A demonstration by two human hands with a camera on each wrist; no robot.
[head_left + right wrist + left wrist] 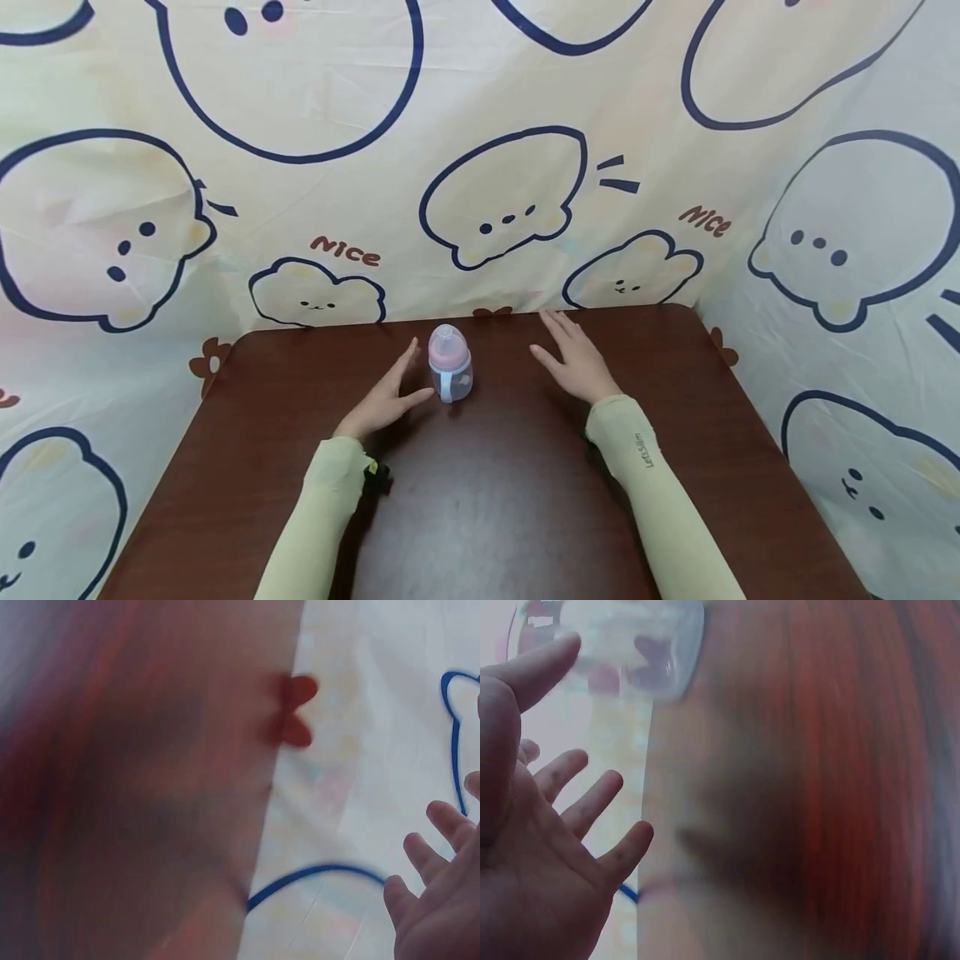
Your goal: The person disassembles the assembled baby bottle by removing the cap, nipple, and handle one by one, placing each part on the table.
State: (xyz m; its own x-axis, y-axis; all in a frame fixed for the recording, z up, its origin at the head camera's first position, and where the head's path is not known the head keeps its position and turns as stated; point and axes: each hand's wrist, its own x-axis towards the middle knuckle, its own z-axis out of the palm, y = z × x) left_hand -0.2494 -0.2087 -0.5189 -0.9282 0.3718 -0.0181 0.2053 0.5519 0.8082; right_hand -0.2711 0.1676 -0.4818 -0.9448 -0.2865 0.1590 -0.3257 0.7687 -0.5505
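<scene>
- The printed cloth [495,92] hangs behind and beside the desk, its upper drawings cut off by the head view's edge.
- The brown desk [487,517] carries the bottle; its near edge is out of frame.
- The left hand [380,406] is the nearer one: fingers loosely spread, thumb apart, grasping nothing. Whether its thumb tip touches the bottle, I cannot tell.
- The right hand [581,362] is well apart from the bottle, fingers extended, holding nothing; its own wrist view crops it and misses the bottle.
- The bottle [461,382] stands upright, long axis vertical, between the hands, just right of the left fingers. The left wrist view cuts off its top.
- The pale handle [446,387] faces the wearer; the bottle's far side is hidden.
</scene>
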